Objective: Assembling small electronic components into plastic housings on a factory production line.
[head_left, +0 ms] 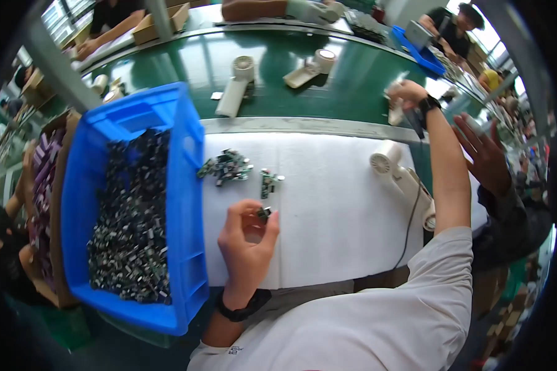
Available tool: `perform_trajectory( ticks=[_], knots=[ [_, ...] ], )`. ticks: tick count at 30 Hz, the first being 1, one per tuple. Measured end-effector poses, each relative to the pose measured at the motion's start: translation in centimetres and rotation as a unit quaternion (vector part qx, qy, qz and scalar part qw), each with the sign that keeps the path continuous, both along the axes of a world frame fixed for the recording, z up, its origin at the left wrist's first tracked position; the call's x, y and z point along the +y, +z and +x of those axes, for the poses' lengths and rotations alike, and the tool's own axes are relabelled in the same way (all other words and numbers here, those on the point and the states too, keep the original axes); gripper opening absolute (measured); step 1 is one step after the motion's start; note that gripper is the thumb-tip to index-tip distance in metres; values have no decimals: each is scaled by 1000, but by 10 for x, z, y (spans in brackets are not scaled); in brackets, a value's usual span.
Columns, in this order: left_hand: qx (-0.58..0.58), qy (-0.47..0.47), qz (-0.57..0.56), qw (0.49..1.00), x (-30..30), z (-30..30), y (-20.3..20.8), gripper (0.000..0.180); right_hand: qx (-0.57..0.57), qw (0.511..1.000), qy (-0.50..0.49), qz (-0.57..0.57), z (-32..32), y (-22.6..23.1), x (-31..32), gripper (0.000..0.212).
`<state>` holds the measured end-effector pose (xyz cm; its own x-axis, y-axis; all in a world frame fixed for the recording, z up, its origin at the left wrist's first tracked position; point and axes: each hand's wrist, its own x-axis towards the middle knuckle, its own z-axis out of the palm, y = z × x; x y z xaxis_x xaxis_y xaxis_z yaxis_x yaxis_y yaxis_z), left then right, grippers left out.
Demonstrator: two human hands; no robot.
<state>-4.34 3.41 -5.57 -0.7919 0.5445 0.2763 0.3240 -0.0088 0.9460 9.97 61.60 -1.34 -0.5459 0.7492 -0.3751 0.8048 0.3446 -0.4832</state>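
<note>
Between the thumb and fingertips of my left hand (249, 244) is a small dark green circuit board (264, 214), held above the white work surface. A small pile of circuit boards (226, 167) lies just beyond that hand, with a few more boards (268, 183) beside it. My right arm stretches far out over the green conveyor belt. There my right hand (408, 94) is closed round a whitish handheld fan casing (395, 114), partly hidden and blurred. On the right of the white surface lie cream handheld fan parts (391, 164), one with a round grille.
A blue bin (189, 247) full of small boards stands at left, beside a carton (65, 204) of purple pieces. Fan casings (234, 93) lie on the belt (167, 62). A dark cable (413, 216) crosses the right side. Another person's hand (486, 154) is close to my right arm.
</note>
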Motion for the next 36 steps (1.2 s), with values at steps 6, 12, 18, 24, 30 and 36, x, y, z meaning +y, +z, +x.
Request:
perform_trajectory(
  ticks=[6, 12, 18, 24, 30, 36],
  knots=[
    [-30, 26, -12, 999, -16, 9, 8, 32, 306, 941, 120, -87, -62, 76, -190, 98],
    [-15, -23, -45, 999, -12, 1, -1, 40, 275, 916, 172, -238, -38, 93, -341, 96],
    [-86, -58, 11, 994, -15, 13, 11, 41, 320, 920, 68, -215, 19, 30, -418, 90],
    [-70, -62, 12, 996, -7, 4, 3, 37, 245, 951, 74, 176, 39, 0, -439, 73],
    [-4, -115, -13, 993, -15, 3, -4, 29, 291, 931, 29, 217, 45, -5, -457, 62],
    [91, -104, -22, 990, -12, -3, -3, 28, 288, 928, 210, 103, 21, 12, -468, 62]
  ],
)
